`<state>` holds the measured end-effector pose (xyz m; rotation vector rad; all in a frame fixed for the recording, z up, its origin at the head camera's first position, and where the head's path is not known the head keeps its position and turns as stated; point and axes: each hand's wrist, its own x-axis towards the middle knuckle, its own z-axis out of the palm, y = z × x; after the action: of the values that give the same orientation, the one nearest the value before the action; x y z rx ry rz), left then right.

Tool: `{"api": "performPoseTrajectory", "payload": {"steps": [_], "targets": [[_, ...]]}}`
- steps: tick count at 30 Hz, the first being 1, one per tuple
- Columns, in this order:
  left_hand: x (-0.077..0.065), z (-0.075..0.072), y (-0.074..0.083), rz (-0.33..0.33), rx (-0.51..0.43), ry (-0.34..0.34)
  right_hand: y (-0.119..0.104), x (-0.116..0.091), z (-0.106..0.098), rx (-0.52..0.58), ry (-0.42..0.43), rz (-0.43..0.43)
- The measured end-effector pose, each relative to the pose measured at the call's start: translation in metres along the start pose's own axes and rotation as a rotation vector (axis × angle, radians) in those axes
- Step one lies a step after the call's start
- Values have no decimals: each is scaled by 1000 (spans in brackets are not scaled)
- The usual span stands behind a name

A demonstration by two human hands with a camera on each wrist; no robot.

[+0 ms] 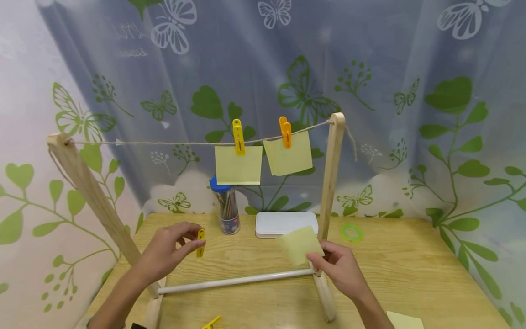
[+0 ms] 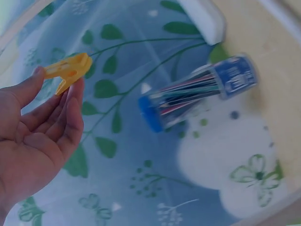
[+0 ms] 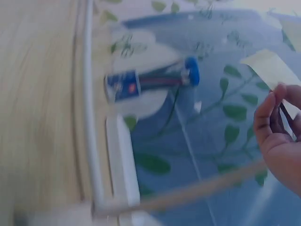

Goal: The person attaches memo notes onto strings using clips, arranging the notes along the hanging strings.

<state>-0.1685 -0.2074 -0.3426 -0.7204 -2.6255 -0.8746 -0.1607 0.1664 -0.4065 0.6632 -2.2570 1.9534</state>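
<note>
Between thumb and fingers, my left hand pinches a yellow clothespin, held above the table on the left. The left wrist view shows that clothespin at the fingertips. My right hand pinches a pale yellow sticky note by its edge, in front of the right post. Above both hands, a string runs between two wooden posts. From it hang two notes: one note under a yellow clothespin, and a tilted note under an orange clothespin.
A clear jar of pencils with a blue lid and a white case stand at the back. A white rod joins the posts low down. Another yellow clothespin and a note lie at the front edge of view.
</note>
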Motion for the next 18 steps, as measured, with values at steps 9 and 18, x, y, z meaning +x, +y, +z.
{"api": "performPoseTrajectory", "payload": {"steps": [9, 18], "targets": [[19, -40, 23, 104, 62, 161, -20, 33, 53, 274, -21, -97], [40, -69, 58, 144, -104, 305, -34, 56, 109, 496, 43, -48]]}}
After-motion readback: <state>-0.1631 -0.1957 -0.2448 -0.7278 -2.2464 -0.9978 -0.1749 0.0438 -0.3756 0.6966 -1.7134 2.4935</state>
